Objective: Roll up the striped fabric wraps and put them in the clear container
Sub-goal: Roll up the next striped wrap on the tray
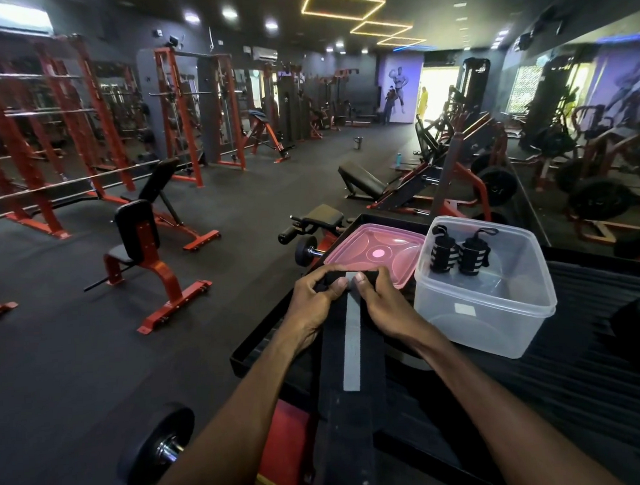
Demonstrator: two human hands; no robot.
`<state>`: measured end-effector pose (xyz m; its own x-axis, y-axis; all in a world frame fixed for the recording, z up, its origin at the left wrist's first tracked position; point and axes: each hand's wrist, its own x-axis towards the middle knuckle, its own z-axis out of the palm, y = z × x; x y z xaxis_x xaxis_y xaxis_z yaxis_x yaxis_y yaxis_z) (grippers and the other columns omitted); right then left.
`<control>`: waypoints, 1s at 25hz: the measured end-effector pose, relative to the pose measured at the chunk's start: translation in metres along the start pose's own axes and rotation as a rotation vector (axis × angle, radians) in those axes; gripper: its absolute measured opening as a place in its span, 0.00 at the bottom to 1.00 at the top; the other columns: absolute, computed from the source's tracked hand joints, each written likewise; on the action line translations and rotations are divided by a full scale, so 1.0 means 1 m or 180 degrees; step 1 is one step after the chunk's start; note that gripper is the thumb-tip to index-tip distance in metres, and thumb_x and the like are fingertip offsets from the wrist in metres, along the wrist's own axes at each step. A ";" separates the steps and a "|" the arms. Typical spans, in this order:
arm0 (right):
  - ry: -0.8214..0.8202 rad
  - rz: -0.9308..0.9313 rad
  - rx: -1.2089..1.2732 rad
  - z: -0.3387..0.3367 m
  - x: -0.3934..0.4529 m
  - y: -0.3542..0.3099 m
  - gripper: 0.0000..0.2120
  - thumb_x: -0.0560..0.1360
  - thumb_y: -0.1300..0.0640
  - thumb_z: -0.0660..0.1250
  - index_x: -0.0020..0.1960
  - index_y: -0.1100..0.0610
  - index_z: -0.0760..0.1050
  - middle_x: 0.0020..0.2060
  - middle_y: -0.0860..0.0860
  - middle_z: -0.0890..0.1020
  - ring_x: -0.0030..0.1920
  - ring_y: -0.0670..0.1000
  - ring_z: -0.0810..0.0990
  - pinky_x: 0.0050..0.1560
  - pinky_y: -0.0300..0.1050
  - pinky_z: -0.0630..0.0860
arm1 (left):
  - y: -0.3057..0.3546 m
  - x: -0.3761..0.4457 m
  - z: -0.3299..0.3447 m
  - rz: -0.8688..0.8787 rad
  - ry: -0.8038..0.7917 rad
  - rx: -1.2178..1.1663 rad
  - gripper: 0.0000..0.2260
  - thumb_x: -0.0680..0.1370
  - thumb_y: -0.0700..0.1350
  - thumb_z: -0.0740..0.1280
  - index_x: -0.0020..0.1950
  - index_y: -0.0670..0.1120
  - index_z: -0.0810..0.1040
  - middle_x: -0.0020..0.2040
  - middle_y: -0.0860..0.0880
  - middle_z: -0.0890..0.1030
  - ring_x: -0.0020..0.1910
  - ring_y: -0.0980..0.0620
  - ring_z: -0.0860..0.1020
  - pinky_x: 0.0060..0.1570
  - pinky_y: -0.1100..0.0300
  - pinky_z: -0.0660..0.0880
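Observation:
A long black fabric wrap (352,355) with a grey centre stripe lies stretched toward me on a black rack shelf (594,339). My left hand (316,300) and my right hand (379,300) both pinch its far end, thumbs pressed side by side on the fold there. To the right stands the clear container (481,308), open. Two rolled striped wraps (460,253) stand upright inside it at the back.
A pink lid (374,252) lies flat just beyond my hands, left of the container. Dumbbells sit at the rack's left, one far (306,250) and one near (162,443). A red and black bench (144,251) stands on the dark gym floor to the left.

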<state>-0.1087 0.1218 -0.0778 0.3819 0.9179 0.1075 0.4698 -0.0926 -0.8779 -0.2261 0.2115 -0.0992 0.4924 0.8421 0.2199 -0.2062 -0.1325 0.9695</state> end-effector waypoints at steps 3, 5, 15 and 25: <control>0.0185 -0.0150 0.0020 0.000 0.002 0.000 0.13 0.84 0.47 0.55 0.59 0.57 0.69 0.53 0.52 0.79 0.54 0.53 0.78 0.53 0.49 0.72 | 0.001 0.002 0.000 -0.0156 -0.0043 -0.0239 0.07 0.78 0.34 0.67 0.53 0.42 0.83 0.50 0.43 0.84 0.50 0.47 0.82 0.54 0.53 0.80; 0.0486 -0.0284 0.0265 0.000 0.006 0.000 0.08 0.83 0.53 0.60 0.55 0.55 0.74 0.50 0.51 0.81 0.52 0.53 0.80 0.54 0.52 0.76 | 0.000 0.003 0.001 -0.0372 -0.0012 -0.0544 0.06 0.79 0.39 0.68 0.54 0.42 0.82 0.53 0.40 0.83 0.53 0.43 0.82 0.57 0.48 0.79; 0.0433 -0.0089 0.0998 -0.005 0.011 -0.001 0.04 0.77 0.55 0.69 0.46 0.48 0.82 0.47 0.54 0.85 0.52 0.58 0.84 0.59 0.63 0.79 | -0.003 0.006 -0.003 -0.0461 0.0125 -0.0632 0.06 0.76 0.34 0.70 0.50 0.43 0.83 0.46 0.39 0.84 0.46 0.41 0.82 0.54 0.45 0.80; 0.0526 -0.0044 0.1225 -0.006 0.009 -0.001 0.05 0.73 0.61 0.74 0.47 0.52 0.84 0.46 0.56 0.86 0.51 0.60 0.85 0.58 0.64 0.80 | -0.005 0.006 -0.004 -0.0353 0.0096 -0.0510 0.05 0.74 0.37 0.73 0.49 0.44 0.84 0.46 0.40 0.85 0.47 0.41 0.83 0.56 0.41 0.79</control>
<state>-0.1011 0.1273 -0.0728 0.5150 0.8408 0.1666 0.1560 0.0991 -0.9828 -0.2256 0.2191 -0.1030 0.4945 0.8626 0.1070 -0.2854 0.0449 0.9574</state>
